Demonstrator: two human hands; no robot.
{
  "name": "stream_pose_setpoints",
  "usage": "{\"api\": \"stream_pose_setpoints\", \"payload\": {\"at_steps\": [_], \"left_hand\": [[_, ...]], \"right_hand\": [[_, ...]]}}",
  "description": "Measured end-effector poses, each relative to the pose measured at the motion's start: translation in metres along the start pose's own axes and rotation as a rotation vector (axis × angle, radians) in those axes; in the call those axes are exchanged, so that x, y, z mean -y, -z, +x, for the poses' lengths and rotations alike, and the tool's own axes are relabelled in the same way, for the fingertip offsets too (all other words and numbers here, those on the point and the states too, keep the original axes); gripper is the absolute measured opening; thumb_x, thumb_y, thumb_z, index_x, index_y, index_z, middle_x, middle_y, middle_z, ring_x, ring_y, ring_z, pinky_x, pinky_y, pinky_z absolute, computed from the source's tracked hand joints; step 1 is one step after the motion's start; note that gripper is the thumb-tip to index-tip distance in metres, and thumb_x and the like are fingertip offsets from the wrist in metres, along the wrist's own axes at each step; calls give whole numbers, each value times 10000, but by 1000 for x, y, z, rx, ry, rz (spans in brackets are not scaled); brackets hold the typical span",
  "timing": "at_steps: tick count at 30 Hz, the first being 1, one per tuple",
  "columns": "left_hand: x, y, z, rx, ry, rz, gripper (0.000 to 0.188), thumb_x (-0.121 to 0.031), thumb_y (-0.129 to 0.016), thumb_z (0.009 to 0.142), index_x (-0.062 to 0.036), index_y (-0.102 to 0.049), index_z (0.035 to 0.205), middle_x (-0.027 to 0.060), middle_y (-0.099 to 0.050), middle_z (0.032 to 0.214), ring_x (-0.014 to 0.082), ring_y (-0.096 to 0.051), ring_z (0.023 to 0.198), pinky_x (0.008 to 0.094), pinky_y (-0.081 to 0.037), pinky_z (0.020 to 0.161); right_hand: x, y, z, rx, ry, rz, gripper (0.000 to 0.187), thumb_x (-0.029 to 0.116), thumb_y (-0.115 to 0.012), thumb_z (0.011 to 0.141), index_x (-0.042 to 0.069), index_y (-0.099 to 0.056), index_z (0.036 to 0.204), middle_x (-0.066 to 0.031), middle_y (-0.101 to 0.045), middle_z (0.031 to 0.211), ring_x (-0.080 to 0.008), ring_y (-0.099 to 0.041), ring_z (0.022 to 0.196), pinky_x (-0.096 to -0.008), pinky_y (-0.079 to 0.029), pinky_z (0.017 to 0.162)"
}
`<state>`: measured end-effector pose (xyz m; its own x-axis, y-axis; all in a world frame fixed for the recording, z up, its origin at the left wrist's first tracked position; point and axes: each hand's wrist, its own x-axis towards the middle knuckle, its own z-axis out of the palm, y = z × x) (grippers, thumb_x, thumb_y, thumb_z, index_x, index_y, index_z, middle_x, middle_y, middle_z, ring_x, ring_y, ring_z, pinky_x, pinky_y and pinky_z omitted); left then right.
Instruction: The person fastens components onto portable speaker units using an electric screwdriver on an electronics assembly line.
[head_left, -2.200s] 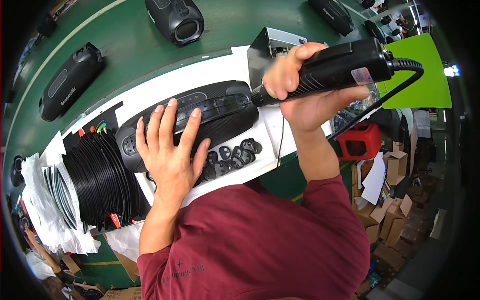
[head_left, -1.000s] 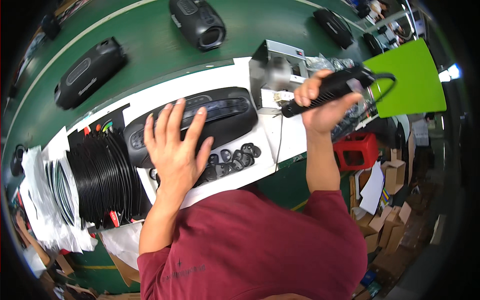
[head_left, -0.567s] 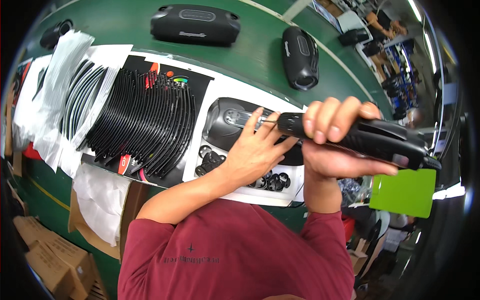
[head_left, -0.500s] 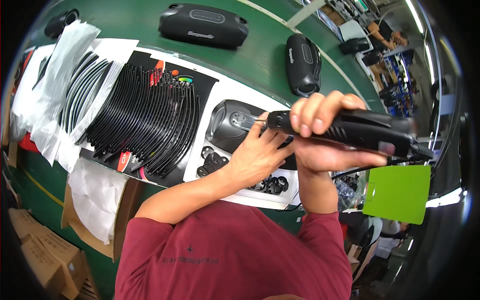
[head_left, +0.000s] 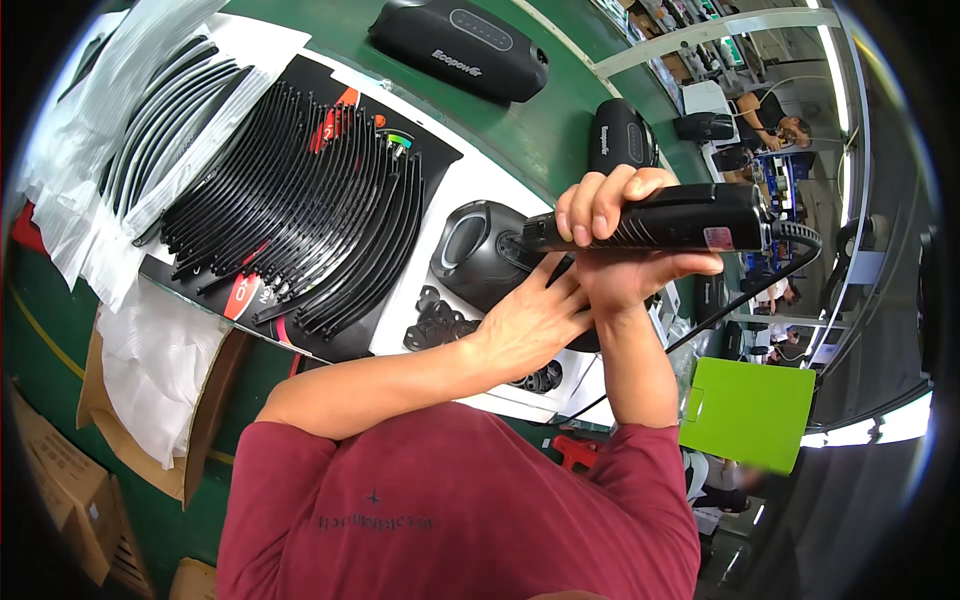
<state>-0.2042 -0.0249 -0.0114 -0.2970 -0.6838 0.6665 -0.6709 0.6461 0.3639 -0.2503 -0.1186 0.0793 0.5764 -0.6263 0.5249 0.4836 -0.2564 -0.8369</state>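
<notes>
A corded black electric screwdriver (head_left: 650,220) lies in my right hand (head_left: 620,235), which is closed round its body. Its front end is over the top of a black portable speaker (head_left: 478,250), and the bit is hidden from view. My left hand (head_left: 530,315) rests against the same speaker, steadying it with bent, slightly parted fingers. Those fingertips are partly hidden below the screwdriver. The speaker lies on its side on a white board (head_left: 397,305). Small black plastic parts (head_left: 435,318) sit beside it, with more (head_left: 540,378) below my left wrist.
Many curved black strips (head_left: 300,200) lie in rows on the left, partly under white foam wrap (head_left: 90,150). Two finished-looking speakers (head_left: 460,50) (head_left: 622,135) stand on the green surface beyond. A green panel (head_left: 748,415) is at the right, an open carton (head_left: 150,385) at the lower left.
The screwdriver's front end has come down closer to the speaker, so its bit no longer shows. My left hand stays on the speaker. The whole view has shifted and turned slightly.
</notes>
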Motion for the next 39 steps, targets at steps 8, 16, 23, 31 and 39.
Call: {"api": "stream_pose_setpoints", "payload": {"at_steps": [8, 16, 23, 31, 39], "left_hand": [[-1, -3, 0, -37, 2, -90, 367, -178, -660, 813, -112, -674, 1173, 133, -611, 1271, 298, -514, 1296, 574, -262, 1189], [-12, 1, 10, 32, 28, -101, 566, -239, -773, 760, -117, -604, 1286, 169, -515, 1389, 344, -415, 1389, 597, -258, 1166], [-19, 9, 22, 155, 10, -61, 802, -242, -839, 707, -183, -520, 1441, 147, -455, 1491, 345, -432, 1367, 583, -256, 1165], [-29, 5, 30, 213, 28, 67, 792, -222, -850, 694, -189, -550, 1427, 145, -445, 1520, 355, -411, 1392, 559, -239, 1176], [-32, 0, 31, 216, 27, 87, 773, -217, -845, 689, -178, -566, 1409, 146, -451, 1519, 360, -417, 1388, 563, -238, 1175]], "right_hand": [[-9, 12, 0, 155, -26, 110, 943, 905, -485, 708, 65, -517, 1135, -52, -525, 774, -175, -523, 663, -357, -448, 651], [54, 20, -27, -107, 113, 59, 993, 879, -483, 782, 101, -502, 1399, -21, -531, 853, -175, -501, 774, -391, -405, 744], [168, 119, -190, -768, 457, -418, 994, 932, -393, 777, 76, -590, 1243, -40, -506, 732, -185, -487, 619, -343, -399, 591], [140, 177, -276, -1038, 289, -430, 926, 877, -442, 811, 40, -528, 1197, -57, -543, 768, -189, -511, 671, -357, -441, 662], [119, 179, -278, -959, 236, -335, 892, 873, -459, 814, 46, -541, 1138, -57, -527, 749, -174, -507, 654, -336, -442, 636]]}}
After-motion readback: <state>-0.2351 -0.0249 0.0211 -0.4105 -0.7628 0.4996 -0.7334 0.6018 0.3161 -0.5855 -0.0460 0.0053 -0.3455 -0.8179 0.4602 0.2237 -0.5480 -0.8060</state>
